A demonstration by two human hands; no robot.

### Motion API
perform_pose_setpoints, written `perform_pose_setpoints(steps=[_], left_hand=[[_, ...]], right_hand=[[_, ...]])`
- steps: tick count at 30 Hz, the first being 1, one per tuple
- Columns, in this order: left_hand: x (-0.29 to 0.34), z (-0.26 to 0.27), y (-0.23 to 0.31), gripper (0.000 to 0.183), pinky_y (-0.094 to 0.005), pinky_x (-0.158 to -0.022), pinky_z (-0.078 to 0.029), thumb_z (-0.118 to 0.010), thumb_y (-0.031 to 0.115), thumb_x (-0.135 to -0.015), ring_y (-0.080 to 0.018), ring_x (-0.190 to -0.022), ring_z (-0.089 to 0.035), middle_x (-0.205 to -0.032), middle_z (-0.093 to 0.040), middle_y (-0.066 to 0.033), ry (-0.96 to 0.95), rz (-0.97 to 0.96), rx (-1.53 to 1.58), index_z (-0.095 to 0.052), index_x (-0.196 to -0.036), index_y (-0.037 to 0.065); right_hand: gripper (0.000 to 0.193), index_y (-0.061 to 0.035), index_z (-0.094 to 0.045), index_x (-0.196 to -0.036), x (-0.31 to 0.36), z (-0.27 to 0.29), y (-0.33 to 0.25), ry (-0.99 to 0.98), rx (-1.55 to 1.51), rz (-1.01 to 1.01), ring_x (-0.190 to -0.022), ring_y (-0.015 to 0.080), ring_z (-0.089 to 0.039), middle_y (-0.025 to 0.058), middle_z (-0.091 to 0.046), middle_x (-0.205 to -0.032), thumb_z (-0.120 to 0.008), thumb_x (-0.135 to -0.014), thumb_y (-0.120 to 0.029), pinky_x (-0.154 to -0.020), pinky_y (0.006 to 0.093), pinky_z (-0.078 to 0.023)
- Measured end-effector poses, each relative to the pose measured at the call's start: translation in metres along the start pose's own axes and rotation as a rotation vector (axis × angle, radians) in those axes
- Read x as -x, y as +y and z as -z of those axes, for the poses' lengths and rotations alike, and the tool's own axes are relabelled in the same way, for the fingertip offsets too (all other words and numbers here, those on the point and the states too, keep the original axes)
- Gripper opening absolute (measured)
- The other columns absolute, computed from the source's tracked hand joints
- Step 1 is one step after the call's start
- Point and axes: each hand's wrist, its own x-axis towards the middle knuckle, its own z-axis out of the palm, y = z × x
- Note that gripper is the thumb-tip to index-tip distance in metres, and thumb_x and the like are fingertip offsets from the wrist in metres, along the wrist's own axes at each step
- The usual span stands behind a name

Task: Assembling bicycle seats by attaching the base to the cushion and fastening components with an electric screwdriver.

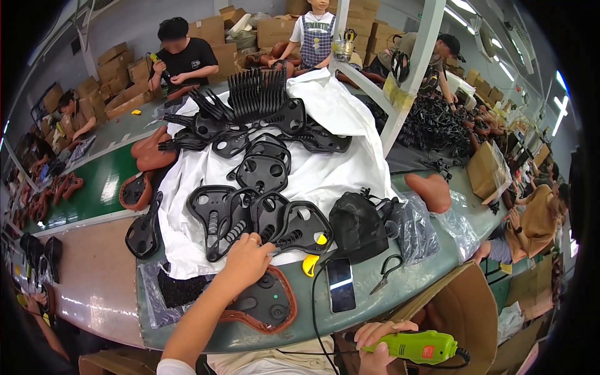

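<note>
My left hand (249,257) reaches over the bench, its fingers curled at the near edge of several black plastic saddle bases (294,228); what lies between the fingertips is hidden. Under that wrist, a brown bicycle saddle (291,306) lies upside down, showing a black base inside its brown rim. At the bench's front edge, my right hand (379,340) is wrapped round a lime-green electric screwdriver (415,347) with a black cord, held sideways. More black bases (262,172) lie farther back on a white cloth (356,169), beside a standing row of them.
Right of the bases are a black bag (357,228), a phone (340,285), scissors (387,273) and a yellow-handled tool (310,265). A cardboard box (459,300) stands at the bench's right front. A metal post (412,75) rises behind. Several people work around the benches.
</note>
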Motion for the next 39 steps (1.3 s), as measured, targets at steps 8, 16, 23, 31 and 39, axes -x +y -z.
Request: perform_pose_setpoints(steps=[8, 16, 23, 31, 39], left_hand=[[-0.023, 0.001, -0.004, 0.028, -0.0411, -0.083, -0.056, -0.084, 0.034, -0.085, -0.0323, -0.102, -0.064, -0.104, -0.066, -0.0151, -0.051, 0.016, -0.120, -0.076, -0.090, 0.008], [0.100, 0.068, -0.037, 0.054, -0.0394, -0.072, -0.058, -0.091, 0.039, -0.083, -0.0284, -0.078, -0.073, -0.091, -0.073, -0.0107, -0.025, 0.358, 0.571, -0.071, -0.119, 0.005], [0.203, 0.052, -0.038, 0.060, -0.0378, -0.068, -0.060, -0.091, 0.042, -0.080, -0.0275, -0.082, -0.075, -0.104, -0.074, -0.0083, 0.023, 0.130, 0.255, -0.074, -0.128, 0.010], [0.249, 0.028, -0.016, 0.065, -0.0348, -0.081, -0.061, -0.092, 0.034, -0.081, -0.0274, -0.095, -0.074, -0.131, -0.069, -0.0110, 0.118, 0.522, 0.488, -0.071, -0.138, 0.013], [0.251, 0.013, 0.049, 0.058, -0.0357, -0.072, -0.062, -0.096, 0.031, -0.076, -0.0236, -0.086, -0.074, -0.117, -0.070, -0.0105, 0.290, 0.608, 0.489, -0.078, -0.125, 0.008]], right_hand=[[0.054, -0.0125, -0.038, -0.129, 0.001, -0.005, 0.003, 0.053, 0.053, -0.002, -0.051, 0.0173, -0.050, 0.0041, -0.051, -0.068, -0.077, -0.098, -0.033, -0.052, 0.0333, -0.048], [0.058, -0.0126, -0.037, -0.129, 0.000, 0.002, 0.002, 0.079, 0.084, -0.025, -0.053, 0.0171, -0.051, 0.0043, -0.051, -0.068, -0.079, -0.097, -0.037, -0.054, 0.0336, -0.049], [0.057, -0.0100, -0.036, -0.130, 0.001, -0.022, 0.006, -0.033, 0.094, -0.016, -0.052, 0.0151, -0.049, 0.0034, -0.049, -0.068, -0.074, -0.100, -0.040, -0.052, 0.0306, -0.047], [0.049, -0.0108, -0.037, -0.130, 0.022, -0.053, 0.001, -0.173, 0.019, -0.060, -0.052, 0.0172, -0.050, 0.0056, -0.050, -0.068, -0.071, -0.102, -0.033, -0.052, 0.0339, -0.048], [0.047, -0.0099, -0.042, -0.129, 0.034, -0.079, -0.001, -0.416, -0.200, -0.104, -0.058, 0.0255, -0.060, 0.0112, -0.060, -0.073, -0.075, -0.097, -0.015, -0.056, 0.0422, -0.053]])
